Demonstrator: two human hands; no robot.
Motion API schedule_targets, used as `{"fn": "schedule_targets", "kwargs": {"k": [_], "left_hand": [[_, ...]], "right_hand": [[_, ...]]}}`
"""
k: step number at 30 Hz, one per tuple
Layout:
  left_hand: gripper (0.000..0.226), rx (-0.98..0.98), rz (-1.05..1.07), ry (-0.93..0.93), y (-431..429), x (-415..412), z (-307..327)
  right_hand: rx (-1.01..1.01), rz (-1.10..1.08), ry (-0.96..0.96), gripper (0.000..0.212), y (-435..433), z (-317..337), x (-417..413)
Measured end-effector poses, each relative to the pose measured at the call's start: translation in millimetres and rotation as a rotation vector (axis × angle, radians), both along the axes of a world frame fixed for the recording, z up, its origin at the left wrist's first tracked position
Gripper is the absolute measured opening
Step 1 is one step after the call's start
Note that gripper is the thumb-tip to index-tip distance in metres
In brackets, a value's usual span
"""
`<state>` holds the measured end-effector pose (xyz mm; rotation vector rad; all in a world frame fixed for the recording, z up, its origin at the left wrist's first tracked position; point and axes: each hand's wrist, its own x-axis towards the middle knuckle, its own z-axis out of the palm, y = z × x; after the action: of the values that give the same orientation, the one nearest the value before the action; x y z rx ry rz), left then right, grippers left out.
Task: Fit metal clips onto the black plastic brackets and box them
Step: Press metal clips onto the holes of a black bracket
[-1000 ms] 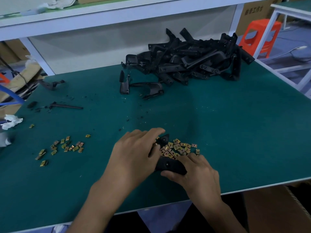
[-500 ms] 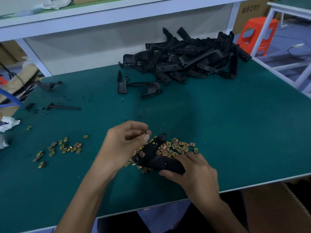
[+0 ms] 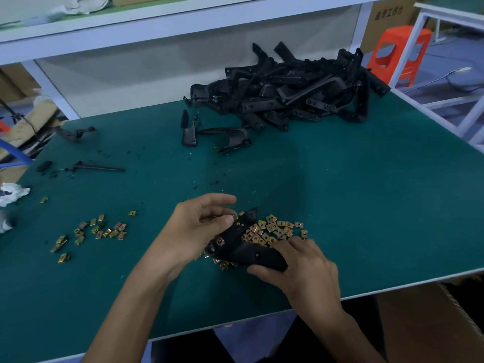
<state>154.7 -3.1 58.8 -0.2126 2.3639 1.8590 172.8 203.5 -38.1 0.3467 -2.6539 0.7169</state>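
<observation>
While in hands (image 3: pixel 303 271), bracket (image 3: pixel 245 248) over clips (image 3: pixel 277 227)

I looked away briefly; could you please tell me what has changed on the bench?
The left hand lifted off the black bracket, uncovering it, and now pinches at its upper edge. The right hand still grips the bracket's near end; the loose clips and bracket heap stayed put.
</observation>
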Motion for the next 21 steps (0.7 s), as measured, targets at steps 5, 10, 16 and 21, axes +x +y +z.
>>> {"fn": "schedule_targets", "kwargs": {"k": [5, 10, 16, 21], "left_hand": [[0.029, -0.063, -0.026, -0.045, -1.9, -5.5, 4.7], [0.027, -0.004, 0.012, -0.048, -1.4, -10.1, 5.4], [0.027, -0.084, -0.106, -0.093, -6.1, -13.7, 10.9], [0.032, -0.306, -0.368, -0.159, -20.0, -28.4, 32.4]], "right_hand": [[-0.004, 0.006, -0.004, 0.062, 0.8, -0.6, 0.2], [-0.005, -0.001, 0.002, 0.060, 0.5, 1.7, 0.6], [0.009, 0.015, -0.005, 0.061, 1.3, 1.4, 1.0], [0.023, 0.016, 0.045, 0.056, 0.2, -0.1, -0.4]]}}
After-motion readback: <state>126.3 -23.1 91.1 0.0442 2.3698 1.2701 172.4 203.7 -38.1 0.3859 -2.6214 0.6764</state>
